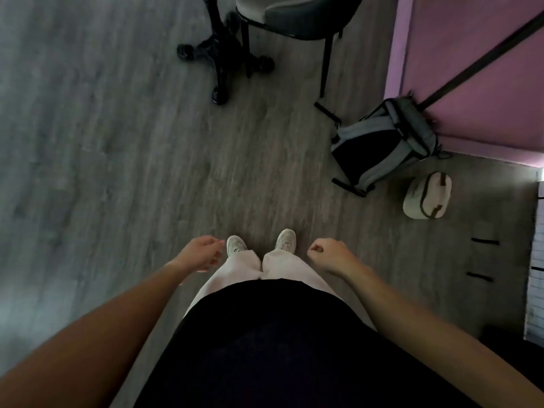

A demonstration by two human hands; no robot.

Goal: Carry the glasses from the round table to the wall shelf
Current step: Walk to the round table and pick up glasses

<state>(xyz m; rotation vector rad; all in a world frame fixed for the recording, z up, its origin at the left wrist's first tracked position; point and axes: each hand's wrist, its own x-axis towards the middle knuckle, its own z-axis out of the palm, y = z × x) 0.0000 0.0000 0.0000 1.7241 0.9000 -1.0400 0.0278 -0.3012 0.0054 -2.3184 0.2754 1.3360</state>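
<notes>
The head view looks straight down at a grey wood floor and my two white shoes. My left hand (203, 253) hangs by my left leg with loosely curled fingers and holds nothing. My right hand (329, 254) hangs by my right leg, fingers curled loosely, also holding nothing. No glasses, tabletop or wall shelf are in view. Only a black ornate table base (225, 54) shows at the top, ahead of me.
A grey chair (294, 19) stands beside the table base. A grey and black backpack (382, 145) leans on the pink wall (471, 69) at right, with a small beige pouch (428, 195) near it. Open floor lies ahead and to the left.
</notes>
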